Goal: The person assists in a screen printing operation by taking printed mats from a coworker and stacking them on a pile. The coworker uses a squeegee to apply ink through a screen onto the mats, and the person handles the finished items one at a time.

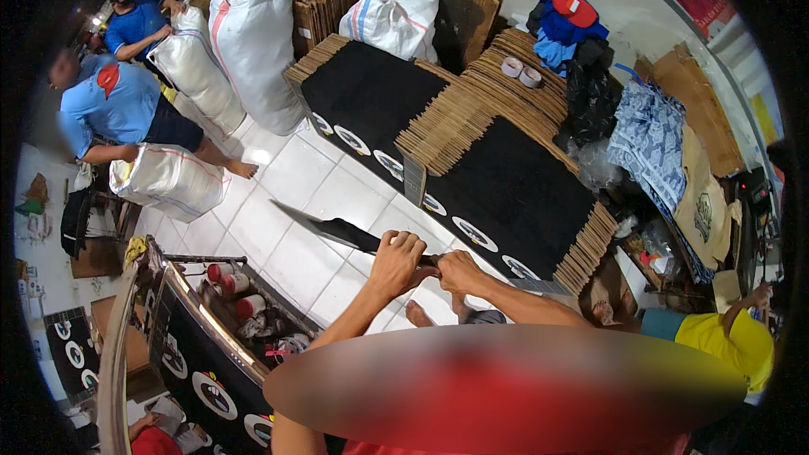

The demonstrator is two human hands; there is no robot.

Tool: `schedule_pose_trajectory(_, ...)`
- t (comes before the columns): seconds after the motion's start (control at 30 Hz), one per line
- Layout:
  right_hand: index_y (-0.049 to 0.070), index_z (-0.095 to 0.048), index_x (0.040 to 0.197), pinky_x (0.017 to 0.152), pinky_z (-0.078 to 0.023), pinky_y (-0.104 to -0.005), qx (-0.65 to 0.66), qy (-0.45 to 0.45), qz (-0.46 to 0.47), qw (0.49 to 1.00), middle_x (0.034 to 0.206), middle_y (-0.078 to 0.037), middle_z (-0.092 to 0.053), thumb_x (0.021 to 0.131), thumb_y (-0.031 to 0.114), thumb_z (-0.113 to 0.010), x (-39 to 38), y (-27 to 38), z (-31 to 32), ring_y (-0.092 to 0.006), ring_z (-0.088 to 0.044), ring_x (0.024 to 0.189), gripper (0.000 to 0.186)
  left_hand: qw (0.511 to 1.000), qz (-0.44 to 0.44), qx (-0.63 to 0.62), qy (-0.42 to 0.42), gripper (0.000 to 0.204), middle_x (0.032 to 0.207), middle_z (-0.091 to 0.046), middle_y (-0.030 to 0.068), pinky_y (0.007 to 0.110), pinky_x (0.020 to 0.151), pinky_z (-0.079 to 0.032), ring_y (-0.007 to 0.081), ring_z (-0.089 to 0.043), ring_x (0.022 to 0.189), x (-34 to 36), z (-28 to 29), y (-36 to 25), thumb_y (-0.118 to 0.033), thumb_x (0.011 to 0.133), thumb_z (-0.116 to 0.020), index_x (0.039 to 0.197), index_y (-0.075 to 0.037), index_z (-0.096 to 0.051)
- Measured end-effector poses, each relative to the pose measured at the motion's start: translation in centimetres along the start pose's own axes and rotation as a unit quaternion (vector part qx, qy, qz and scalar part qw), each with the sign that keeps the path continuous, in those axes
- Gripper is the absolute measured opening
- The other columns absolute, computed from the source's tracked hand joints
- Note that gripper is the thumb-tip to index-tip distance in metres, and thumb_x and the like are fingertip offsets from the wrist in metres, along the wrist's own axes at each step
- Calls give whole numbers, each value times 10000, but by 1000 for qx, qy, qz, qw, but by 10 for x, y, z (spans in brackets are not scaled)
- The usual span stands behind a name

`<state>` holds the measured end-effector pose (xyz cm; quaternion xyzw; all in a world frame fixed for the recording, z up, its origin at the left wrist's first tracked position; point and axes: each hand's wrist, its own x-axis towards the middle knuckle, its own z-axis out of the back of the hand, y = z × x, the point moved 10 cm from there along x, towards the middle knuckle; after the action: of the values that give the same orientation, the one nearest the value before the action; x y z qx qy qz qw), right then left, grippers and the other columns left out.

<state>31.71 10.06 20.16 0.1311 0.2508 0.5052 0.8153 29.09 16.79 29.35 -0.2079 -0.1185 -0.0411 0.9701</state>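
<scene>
In front of my body, my left hand (396, 263) and my right hand (462, 275) are close together, fingers closed on a thin, dark, flat sheet (352, 234). It stretches out to the left past my left hand, tilted and seen nearly edge-on, with a paler tip. Whether it is cloth or board I cannot tell. Just beyond my right hand is a stack of black panels (518, 181) with round white prints along the near edge. A second black stack (371, 84) lies farther left. Brown cardboard edges (581, 248) stick out around both.
Tiled floor (286, 211) lies between the stacks and a frame (215, 320) with black printed cloth and red-and-white cans (236, 284). White sacks (253, 50) stand at far left near a person in light blue (114, 109). At right sits a person in yellow (729, 341).
</scene>
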Motion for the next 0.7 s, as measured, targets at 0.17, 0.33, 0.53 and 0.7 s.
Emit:
schedule_pose_trajectory(0.17,-9,-581,856,674,-468,-473,27,-14,-35,999,755,-215,-615,650,94,-562,1,-63,-53,-392,-602,742,231,973,219,-51,-53,480,937,-588,112,399,824,-354,273,-537,922,-74,-47,32,-417,713,-685,978,-40,-550)
schedule_pose_trajectory(0.33,-1,-575,905,724,-455,-489,11,26,-110,994,816,-220,-617,656,86,-564,-2,-134,-97,-405,-588,826,265,906,383,-119,132,405,915,-620,131,424,752,-420,299,-583,879,-227,-152,24,-382,761,-644,959,-36,-578)
schedule_pose_trajectory(0.53,5,-589,891,747,-459,-476,-6,18,-158,987,828,-224,-621,674,163,-620,-7,-203,-116,-383,-601,821,271,762,544,-174,305,478,917,-641,165,409,745,-473,327,-609,871,-393,-221,-22,-448,728,-645,959,-31,-608)
schedule_pose_trajectory(0.7,-9,-587,910,773,-452,-463,-36,17,-201,979,834,-212,-623,691,76,-550,-12,-244,-133,-364,-605,825,238,714,604,-171,309,508,943,-637,184,403,764,-477,330,-605,910,-436,-229,-40,-462,724,-644,982,-26,-619)
